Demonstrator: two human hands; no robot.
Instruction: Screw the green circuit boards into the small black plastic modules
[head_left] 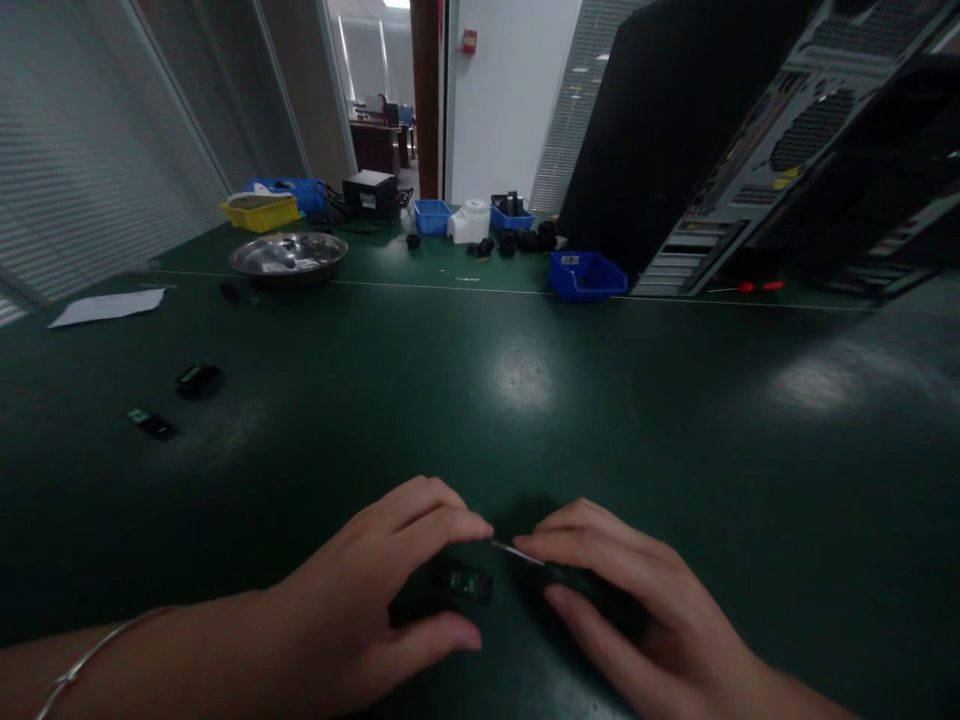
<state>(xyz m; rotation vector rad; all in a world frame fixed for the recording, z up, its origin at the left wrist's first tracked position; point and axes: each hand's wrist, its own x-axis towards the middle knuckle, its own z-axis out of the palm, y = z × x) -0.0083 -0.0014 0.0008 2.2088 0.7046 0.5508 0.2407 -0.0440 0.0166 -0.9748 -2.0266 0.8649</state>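
Note:
In the head view, my left hand is open, its thumb and fingers spread around a small black device with a green circuit board. The device lies on the green table between thumb and forefinger; I see no contact with it. My right hand holds a small screwdriver, whose thin metal shaft points left. Its dark handle is mostly hidden under the fingers. The tip of the shaft is close to my left forefinger; whether they touch, I cannot tell.
Two similar small devices, one nearer and one behind it, lie at left. Farther back stand a metal bowl, a yellow tray and a blue bin. A large black computer case rises at right.

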